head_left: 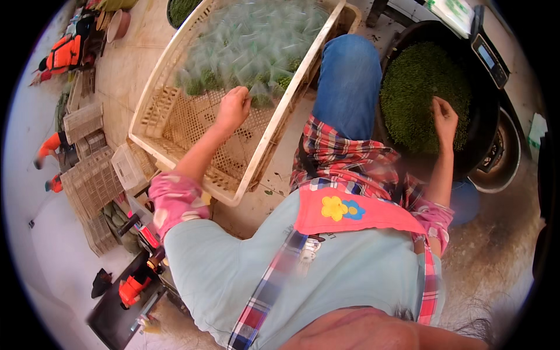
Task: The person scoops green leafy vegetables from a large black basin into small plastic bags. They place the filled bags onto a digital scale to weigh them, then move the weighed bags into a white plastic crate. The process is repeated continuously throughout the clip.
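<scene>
A pale plastic crate (267, 151) stands before me, its far part packed with clear plastic bags (258, 39) holding green, berry-like grains. Inside it, at the nearest row, my left hand (234, 109) is curled with the fingertips against the top of one bag (262, 100); it appears to grip the plastic. To the right sits a black basin (485, 105) with a large heap of the same small green grains (420, 87). Over this heap is my right hand (446, 118), thumb and fingers drawn close together. Whether grains are between them is too small to tell.
A digital scale (490, 61) stands beyond the basin, with a stack of printed plastic bags (453, 15) beside it. A metal bowl (503, 153) lies under the basin's right side. Stacked crates (94, 175) and people in orange (65, 52) are at the left.
</scene>
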